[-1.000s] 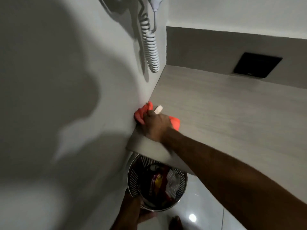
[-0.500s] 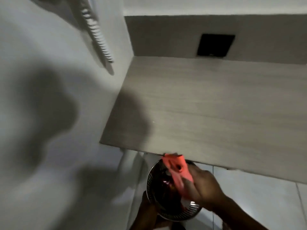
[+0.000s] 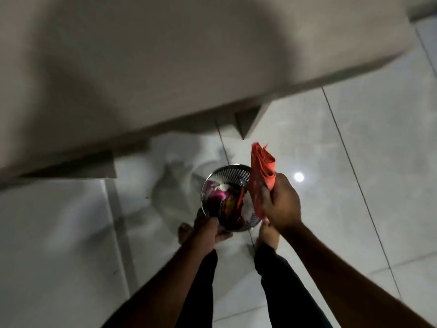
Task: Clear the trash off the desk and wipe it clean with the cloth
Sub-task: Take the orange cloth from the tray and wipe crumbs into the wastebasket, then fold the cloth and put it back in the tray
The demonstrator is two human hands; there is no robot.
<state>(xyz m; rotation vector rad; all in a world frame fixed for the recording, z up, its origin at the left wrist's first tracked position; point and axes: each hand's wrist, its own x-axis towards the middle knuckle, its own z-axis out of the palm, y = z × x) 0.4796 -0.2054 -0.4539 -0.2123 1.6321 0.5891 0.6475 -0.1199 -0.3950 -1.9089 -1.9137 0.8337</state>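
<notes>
L hand [image 3: 208, 233] grips near rim of metal bin [image 3: 227, 197], held over tiled floor [image 3: 354, 162]. Bin holds mixed trash [image 3: 227, 204]. R hand [image 3: 281, 204] closed round folded orange cloth [image 3: 262, 166] at bin's 3 o'clock, touching rim. Desk [image 3: 165, 67] at 12 o'clock, blurred

We see round perforated metal bin [image 3: 225, 176], polished, rim shiny, at 6 o'clock of frame centre. At its 3 o'clock, folded orange-red cloth [image 3: 263, 164], matt, soft woven look. Inside bin, glossy crumpled wrappers [image 3: 223, 202], likely plastic film. Pale wood-grain desk top [image 3: 165, 67], matt, at 12 o'clock. Large grey floor tiles [image 3: 366, 150], glossy, reflecting lamp.
</notes>
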